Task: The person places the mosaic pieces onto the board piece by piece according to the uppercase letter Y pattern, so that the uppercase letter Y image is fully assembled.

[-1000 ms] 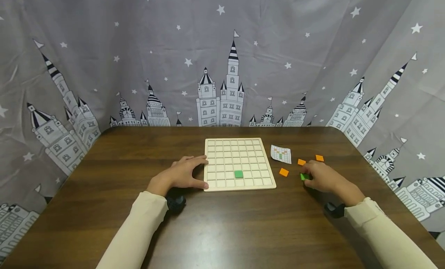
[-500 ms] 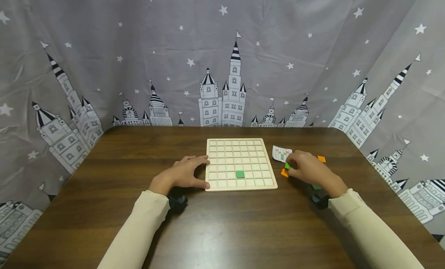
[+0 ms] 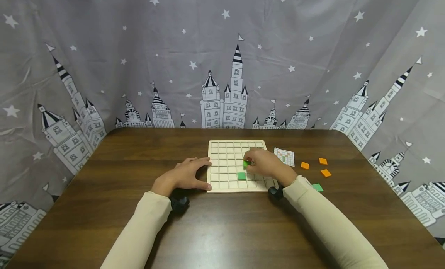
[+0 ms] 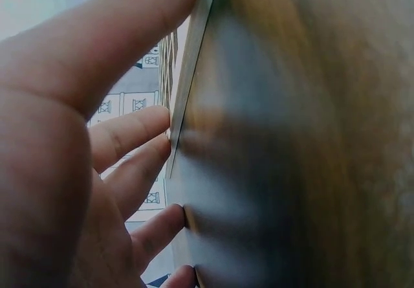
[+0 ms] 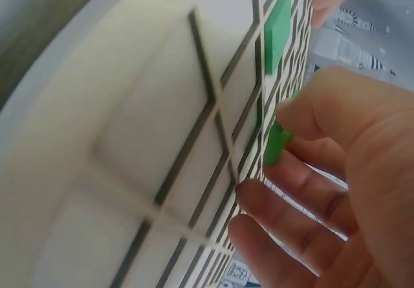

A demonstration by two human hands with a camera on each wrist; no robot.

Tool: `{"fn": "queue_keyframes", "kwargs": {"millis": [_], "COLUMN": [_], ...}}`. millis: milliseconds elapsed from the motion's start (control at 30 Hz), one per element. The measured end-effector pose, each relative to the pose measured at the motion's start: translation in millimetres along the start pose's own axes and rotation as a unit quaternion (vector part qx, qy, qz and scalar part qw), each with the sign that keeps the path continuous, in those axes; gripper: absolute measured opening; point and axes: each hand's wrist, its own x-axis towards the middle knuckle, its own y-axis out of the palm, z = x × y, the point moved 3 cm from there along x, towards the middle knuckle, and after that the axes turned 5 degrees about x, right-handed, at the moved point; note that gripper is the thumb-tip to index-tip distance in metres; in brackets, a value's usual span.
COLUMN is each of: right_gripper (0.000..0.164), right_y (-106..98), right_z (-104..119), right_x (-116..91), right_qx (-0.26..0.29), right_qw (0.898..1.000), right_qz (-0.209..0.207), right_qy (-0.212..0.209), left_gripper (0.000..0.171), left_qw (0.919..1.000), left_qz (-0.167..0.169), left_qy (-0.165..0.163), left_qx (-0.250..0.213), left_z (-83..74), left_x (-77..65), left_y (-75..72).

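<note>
A pale wooden grid board (image 3: pixel 224 141) lies on the table. One green square tile (image 3: pixel 241 176) sits in a cell toward its near side. Above the grid my right hand (image 3: pixel 265 163) pinches another green tile (image 3: pixel 245 164) between thumb and fingers. In the right wrist view that held tile (image 5: pixel 277 144) is close to the grid, beyond the placed tile (image 5: pixel 278 32); whether it touches the board I cannot tell. My left hand (image 3: pixel 185 175) rests at the board's left edge, fingers spread, thumb near the front corner. The left wrist view shows its fingertips against the board's side (image 4: pixel 187 68).
A small printed pattern card (image 3: pixel 284 157) lies right of the board. Farther right are orange tiles (image 3: pixel 304 165) and, partly behind the right sleeve, a green tile (image 3: pixel 318 187). A grey castle-print curtain (image 3: pixel 222 56) hangs behind the wooden table (image 3: pixel 222 230).
My right hand took a green tile from among the loose ones at the right and carried it left over the board. The left hand has stayed at the board's edge.
</note>
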Motion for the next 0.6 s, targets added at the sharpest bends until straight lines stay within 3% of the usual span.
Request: {"fn": "queue_keyframes", "kwargs": {"millis": [367, 600], "right_gripper": [0.014, 0.020], "right_y": [11.9, 10.5], "right_z": [7.9, 10.1], "right_x": [12.1, 13.2], "right_qx": [0.006, 0.032], "right_qw": [1.000, 0.998], "right_qz": [0.027, 0.048], "right_qy": [0.008, -0.021], "left_gripper": [0.082, 0.081], "left_qw": [0.9999, 0.9999], "left_qz": [0.006, 0.008], "left_qy": [-0.004, -0.009], "left_qx": [-0.014, -0.009], "left_z": [0.6, 0.9], "left_x": [0.5, 1.2], "left_y": [-0.1, 0.8]}}
